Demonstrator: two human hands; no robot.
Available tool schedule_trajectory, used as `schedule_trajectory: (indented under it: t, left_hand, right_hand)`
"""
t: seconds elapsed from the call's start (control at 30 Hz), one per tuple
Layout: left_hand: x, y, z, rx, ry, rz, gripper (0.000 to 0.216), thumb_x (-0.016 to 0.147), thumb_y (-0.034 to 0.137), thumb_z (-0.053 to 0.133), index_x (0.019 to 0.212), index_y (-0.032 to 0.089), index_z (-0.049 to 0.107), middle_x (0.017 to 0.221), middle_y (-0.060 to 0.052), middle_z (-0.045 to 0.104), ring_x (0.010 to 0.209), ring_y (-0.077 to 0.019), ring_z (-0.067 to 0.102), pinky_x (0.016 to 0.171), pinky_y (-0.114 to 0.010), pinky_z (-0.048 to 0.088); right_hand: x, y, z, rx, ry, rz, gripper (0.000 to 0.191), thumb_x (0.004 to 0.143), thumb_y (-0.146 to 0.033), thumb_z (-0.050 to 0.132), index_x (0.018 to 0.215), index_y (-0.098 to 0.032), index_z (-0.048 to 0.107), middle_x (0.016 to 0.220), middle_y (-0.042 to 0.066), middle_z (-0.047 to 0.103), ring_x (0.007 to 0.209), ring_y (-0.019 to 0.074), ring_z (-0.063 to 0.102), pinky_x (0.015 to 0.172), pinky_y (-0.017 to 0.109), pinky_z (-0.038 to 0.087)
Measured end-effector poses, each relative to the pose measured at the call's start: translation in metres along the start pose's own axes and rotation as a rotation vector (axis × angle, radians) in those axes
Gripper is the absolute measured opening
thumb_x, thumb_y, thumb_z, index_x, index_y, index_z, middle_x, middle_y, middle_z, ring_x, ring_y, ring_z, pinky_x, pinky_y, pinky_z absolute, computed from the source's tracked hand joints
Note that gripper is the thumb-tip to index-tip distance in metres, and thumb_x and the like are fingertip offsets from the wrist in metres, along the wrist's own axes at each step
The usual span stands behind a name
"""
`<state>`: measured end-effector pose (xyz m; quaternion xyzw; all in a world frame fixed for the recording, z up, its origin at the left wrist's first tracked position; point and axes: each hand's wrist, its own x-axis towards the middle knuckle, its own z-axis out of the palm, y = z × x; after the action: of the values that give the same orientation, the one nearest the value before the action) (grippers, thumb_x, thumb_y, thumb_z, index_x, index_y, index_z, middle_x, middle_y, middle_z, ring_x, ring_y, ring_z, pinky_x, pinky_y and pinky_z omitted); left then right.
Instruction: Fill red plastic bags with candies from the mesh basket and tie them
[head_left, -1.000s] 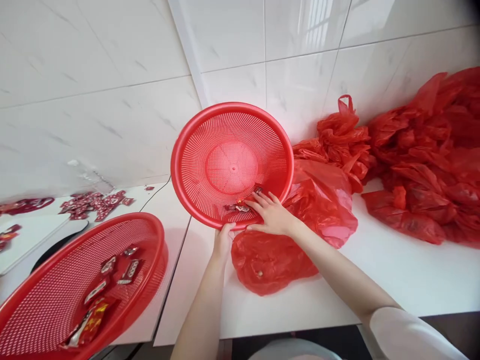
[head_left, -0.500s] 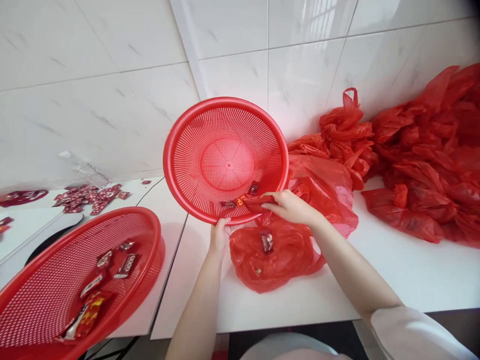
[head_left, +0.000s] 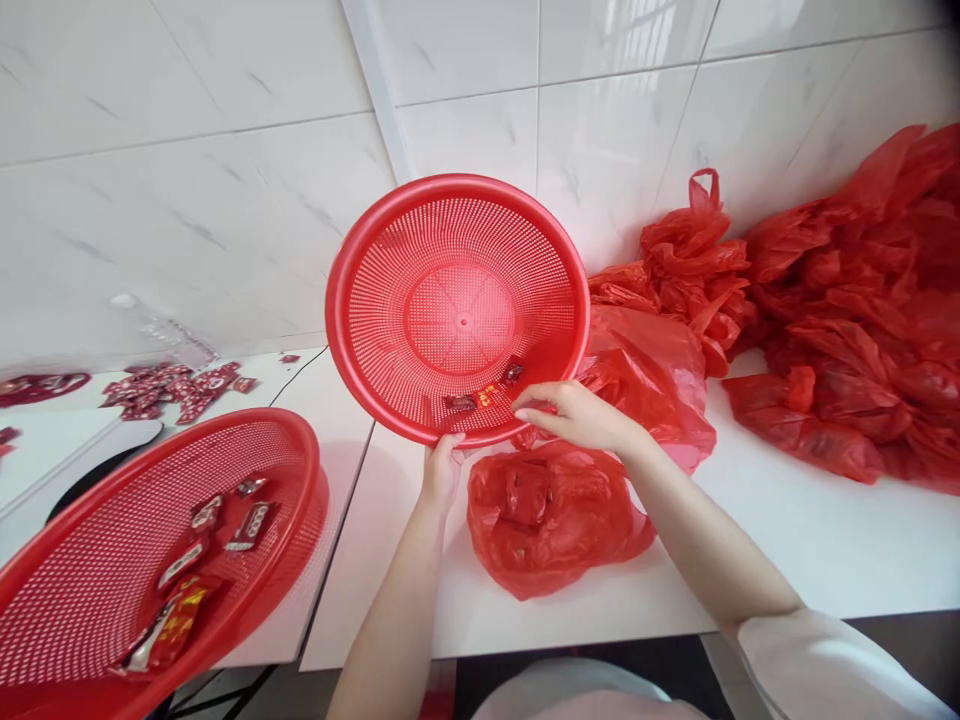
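Note:
A red perforated plastic basket (head_left: 460,230) is tipped toward me, and my left hand (head_left: 444,468) is closed on its near rim. Low inside it lie a few small wrapped snacks (head_left: 480,400). At the basket's right front edge, my right hand (head_left: 574,415) reaches over the rim, fingers bent and slightly apart from the thumb, with no packet visible in them. Just below, a red plastic bag (head_left: 585,530) lies on the table, with a red snack packet (head_left: 529,494) at its opening. Part of the near rim is hidden by my hands.
Another red basket (head_left: 304,440) at the left holds several snack packets (head_left: 176,625). Small red packets (head_left: 165,388) are heaped by the wall. Filled red bags (head_left: 847,330) crowd the right side of the white table (head_left: 795,570). A tiled wall stands behind.
The red packet that was in my right hand has left it, and a red packet now lies at the bag's opening. The basket has shifted slightly up and right.

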<state>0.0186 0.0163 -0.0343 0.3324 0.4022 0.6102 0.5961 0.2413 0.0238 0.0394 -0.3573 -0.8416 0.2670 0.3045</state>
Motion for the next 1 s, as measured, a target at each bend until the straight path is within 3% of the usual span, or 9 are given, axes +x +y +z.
schedule_trajectory:
  t: [0.1,0.17,0.23,0.37,0.57,0.77,1.0]
  left_hand:
    - [-0.007,-0.004,0.007,-0.032,-0.038,-0.031,0.039,0.063,0.022,0.063,0.102,0.018,0.065,0.099,-0.005,0.074,0.105,-0.0306,0.067,0.091,-0.047,0.053]
    - [-0.012,-0.01,0.012,-0.056,-0.055,-0.06,0.04,0.062,0.023,0.064,0.102,0.018,0.065,0.099,-0.004,0.074,0.106,-0.031,0.067,0.091,-0.046,0.053]
    - [-0.016,-0.016,0.016,-0.053,-0.064,-0.079,0.038,0.061,0.024,0.064,0.099,0.018,0.065,0.096,-0.005,0.075,0.104,-0.0312,0.067,0.09,-0.046,0.053]
    - [-0.019,-0.022,0.018,0.006,-0.077,-0.076,0.034,0.061,0.026,0.063,0.094,0.017,0.065,0.094,-0.005,0.075,0.102,-0.0308,0.067,0.089,-0.045,0.053]
    - [-0.016,-0.017,0.016,-0.063,-0.045,-0.087,0.043,0.063,0.022,0.062,0.106,0.018,0.064,0.107,-0.005,0.073,0.109,-0.0301,0.065,0.09,-0.044,0.054]
    - [-0.011,-0.013,0.014,-0.154,-0.031,-0.149,0.04,0.061,0.022,0.063,0.1,0.012,0.067,0.098,-0.008,0.074,0.1,-0.0289,0.069,0.087,-0.041,0.055]
    - [-0.011,-0.006,0.014,-0.194,0.001,-0.159,0.027,0.065,0.02,0.06,0.086,0.008,0.072,0.088,-0.011,0.076,0.084,-0.0242,0.072,0.083,-0.035,0.057]
  right_hand:
    - [0.004,0.008,0.013,-0.208,0.11,-0.034,0.045,0.094,-0.048,0.051,0.127,-0.019,0.058,0.135,0.013,0.057,0.125,0.0267,0.054,0.104,0.046,0.042]
    - [0.005,0.013,0.024,-0.322,0.078,-0.011,0.063,0.091,-0.057,0.051,0.141,-0.019,0.047,0.152,0.015,0.039,0.139,0.0322,0.037,0.111,0.055,0.032]
    - [0.006,0.016,0.033,-0.358,0.006,0.017,0.075,0.089,-0.065,0.048,0.149,-0.02,0.037,0.156,0.015,0.032,0.144,0.0341,0.027,0.114,0.059,0.025]
    - [0.006,0.014,0.042,-0.312,-0.101,-0.03,0.073,0.091,-0.065,0.044,0.152,-0.027,0.029,0.151,0.011,0.042,0.142,0.0295,0.032,0.116,0.055,0.023]
    - [0.006,0.01,0.032,-0.27,-0.154,-0.1,0.057,0.092,-0.049,0.055,0.145,-0.029,0.043,0.139,0.009,0.054,0.126,0.0267,0.051,0.105,0.046,0.04]
    - [0.002,0.009,0.021,-0.284,-0.233,-0.085,0.064,0.082,-0.022,0.071,0.141,-0.031,0.048,0.129,0.009,0.059,0.117,0.0257,0.056,0.099,0.044,0.043]
    - [0.002,0.009,0.011,-0.204,-0.177,-0.111,0.047,0.084,-0.011,0.064,0.128,-0.027,0.061,0.116,0.008,0.066,0.106,0.0227,0.061,0.095,0.04,0.045]
